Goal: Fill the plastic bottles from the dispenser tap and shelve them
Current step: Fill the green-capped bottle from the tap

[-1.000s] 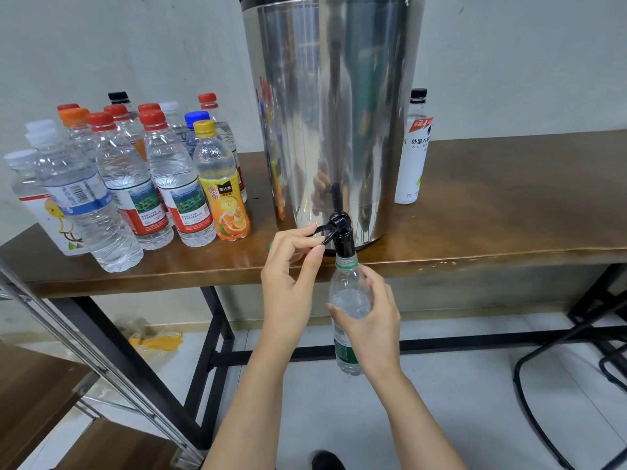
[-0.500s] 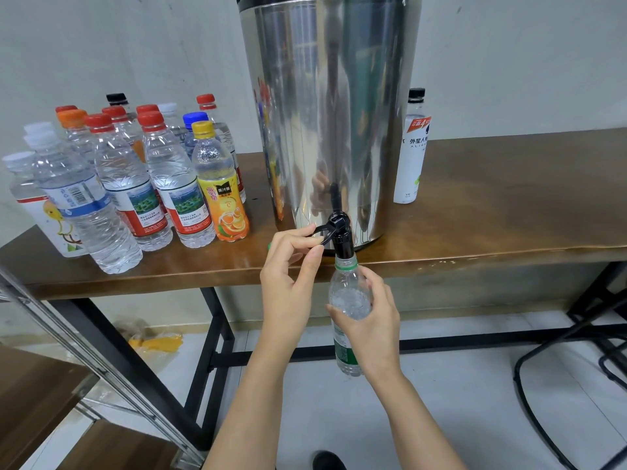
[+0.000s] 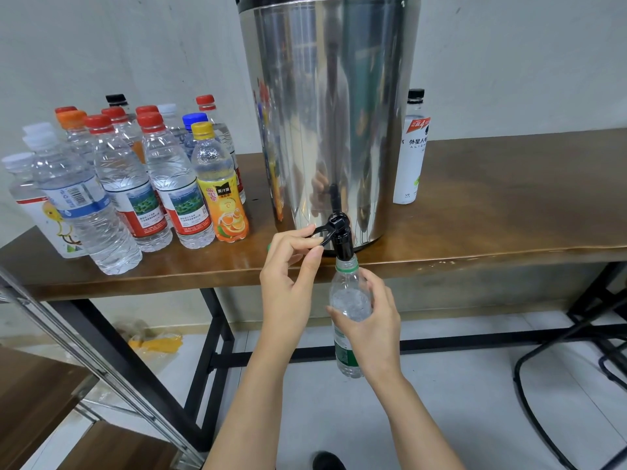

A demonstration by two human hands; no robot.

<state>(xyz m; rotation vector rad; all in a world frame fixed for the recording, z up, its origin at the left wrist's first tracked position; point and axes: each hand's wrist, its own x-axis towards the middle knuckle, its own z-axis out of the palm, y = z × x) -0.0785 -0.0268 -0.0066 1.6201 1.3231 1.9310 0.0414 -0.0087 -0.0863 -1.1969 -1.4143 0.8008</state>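
Zero real movement over the last second. Both hands and the bottle sit where they were half a second and a second back, so you're mid-fill, not between steps.

- Far left of your left hand and lower: wooden shelf boards [image 3: 37, 391], probably where the bottles end up.
- Left of your left hand: capped bottles [image 3: 118, 184] standing in a group on the table [image 3: 509, 198], unchanged.
- Left hand [image 3: 288, 276]: thumb and forefinger pinch the tap lever [image 3: 320, 232], the other fingers loosely curled underneath.
- The lever sticks out leftward from the black tap [image 3: 341, 239] at the foot of the steel dispenser [image 3: 332, 113].
- Just right of that hand: the bottle [image 3: 347, 286], uncapped and upright. Its neck is directly under the tap, touching it or nearly so.
- Right hand [image 3: 369, 327]: wrapped round the bottle's middle, carrying it in the air below the table edge.
- Further right of your right hand: a white bottle [image 3: 410, 157] with a black cap, beside the dispenser.

The frothy look in the upper bottle suggests water is running. I can't read the level or see it rise between frames.

My read: keep the neck centred and let go of the lever before it brims. Then cap and shelve.
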